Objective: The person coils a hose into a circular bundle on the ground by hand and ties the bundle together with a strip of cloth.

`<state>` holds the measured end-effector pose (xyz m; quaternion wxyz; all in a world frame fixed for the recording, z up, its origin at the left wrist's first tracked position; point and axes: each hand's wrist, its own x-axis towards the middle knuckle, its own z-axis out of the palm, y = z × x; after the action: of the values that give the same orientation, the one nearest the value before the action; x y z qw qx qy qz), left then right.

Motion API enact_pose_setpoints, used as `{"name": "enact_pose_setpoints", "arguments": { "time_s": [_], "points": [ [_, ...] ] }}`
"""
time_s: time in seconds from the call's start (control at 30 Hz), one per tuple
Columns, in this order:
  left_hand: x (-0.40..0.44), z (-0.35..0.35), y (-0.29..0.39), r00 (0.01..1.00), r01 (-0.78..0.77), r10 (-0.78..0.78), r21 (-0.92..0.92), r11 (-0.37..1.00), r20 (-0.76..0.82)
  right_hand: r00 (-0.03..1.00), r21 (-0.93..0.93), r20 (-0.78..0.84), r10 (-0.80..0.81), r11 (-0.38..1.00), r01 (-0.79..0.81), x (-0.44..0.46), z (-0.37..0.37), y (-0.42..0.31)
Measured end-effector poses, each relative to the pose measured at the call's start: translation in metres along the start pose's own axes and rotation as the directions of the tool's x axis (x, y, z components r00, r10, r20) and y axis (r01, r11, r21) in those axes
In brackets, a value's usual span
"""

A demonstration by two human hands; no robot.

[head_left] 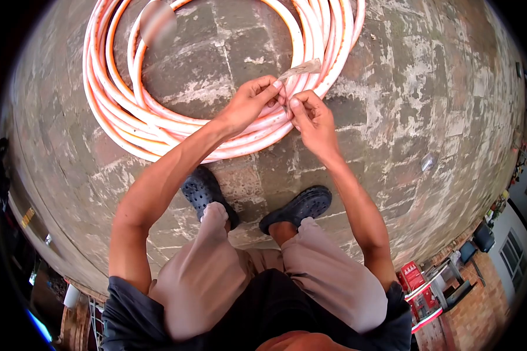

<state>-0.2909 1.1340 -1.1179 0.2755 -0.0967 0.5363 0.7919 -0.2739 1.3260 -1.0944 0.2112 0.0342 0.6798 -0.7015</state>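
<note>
A large coil of pale hose with orange stripes (108,88) lies on the ground in front of me. Above its near right side, my left hand (255,100) pinches a thin, crumpled strip of clear plastic (301,69), whose loose end sticks out to the right over the hose. My right hand (313,120) is close beside it, thumb and fingertips pressed together on the lower part of the same strip. The fingers partly hide where the strip is gripped. Whether it goes around any hose loop, I cannot tell.
Two dark clogs (301,206) are on my feet, just below the coil. The worn paved floor (392,146) carries a small clear plastic scrap (428,161) on the right. A red box (413,278) stands at the lower right.
</note>
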Motion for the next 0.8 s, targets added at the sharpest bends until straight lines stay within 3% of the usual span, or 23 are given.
{"name": "enact_pose_setpoints", "arguments": {
  "time_s": [0.03,0.1,0.2,0.27,0.33,0.4,0.47,0.5,0.53,0.6,0.67,0.73,0.8],
  "points": [
    [0.001,0.001,0.003,1.000,0.003,-0.003,0.001,1.000,0.003,1.000,0.002,-0.004,0.002,1.000,-0.002,0.001,0.002,-0.004],
    [0.004,0.001,0.009,0.999,0.035,-0.039,-0.197,0.980,-0.016,0.997,-0.244,-0.016,-0.071,0.968,0.065,0.002,0.005,-0.013],
    [0.008,0.003,0.014,0.996,0.040,-0.059,-0.236,0.971,-0.072,0.994,-0.324,-0.007,-0.107,0.941,0.099,0.002,-0.003,-0.014],
    [0.001,0.006,0.016,0.987,0.062,-0.095,-0.239,0.969,-0.130,0.996,-0.279,-0.004,-0.094,0.956,0.089,-0.005,-0.006,-0.015],
    [0.000,-0.001,0.015,0.959,0.168,-0.207,-0.197,0.966,-0.193,0.999,-0.095,-0.054,-0.007,0.996,0.001,-0.007,-0.011,-0.002],
    [0.001,-0.006,-0.009,0.968,0.158,-0.191,-0.192,0.969,-0.165,0.997,-0.060,-0.073,0.027,0.998,-0.032,-0.007,-0.013,0.009],
    [0.005,-0.008,-0.026,0.994,-0.101,0.105,0.276,0.956,-0.002,0.963,0.075,-0.146,0.228,0.973,-0.219,-0.003,-0.016,0.011],
    [0.002,-0.005,-0.019,0.988,-0.147,0.149,0.401,0.904,0.026,0.963,0.074,-0.144,0.226,0.973,-0.217,-0.002,-0.014,0.003],
    [-0.002,-0.002,-0.012,0.988,-0.151,0.155,0.402,0.903,0.023,0.976,0.076,-0.138,0.166,0.985,-0.157,0.001,-0.012,-0.006],
    [-0.009,0.003,-0.001,0.987,-0.159,0.132,0.622,0.766,0.090,0.986,0.077,-0.132,0.100,0.993,-0.090,0.005,-0.008,-0.012],
    [-0.009,-0.003,-0.013,0.986,-0.165,0.138,0.607,0.777,0.091,0.996,-0.178,-0.090,0.005,0.984,-0.021,0.008,-0.003,-0.010],
    [-0.012,-0.006,-0.017,0.946,-0.319,0.289,0.572,0.756,0.147,0.994,-0.142,-0.102,-0.034,0.990,0.019,0.012,0.005,-0.009],
    [-0.013,-0.007,-0.019,0.954,-0.293,0.271,0.578,0.762,0.127,0.997,-0.223,-0.071,-0.033,0.975,0.016,0.015,0.009,-0.011]
  ]
}}
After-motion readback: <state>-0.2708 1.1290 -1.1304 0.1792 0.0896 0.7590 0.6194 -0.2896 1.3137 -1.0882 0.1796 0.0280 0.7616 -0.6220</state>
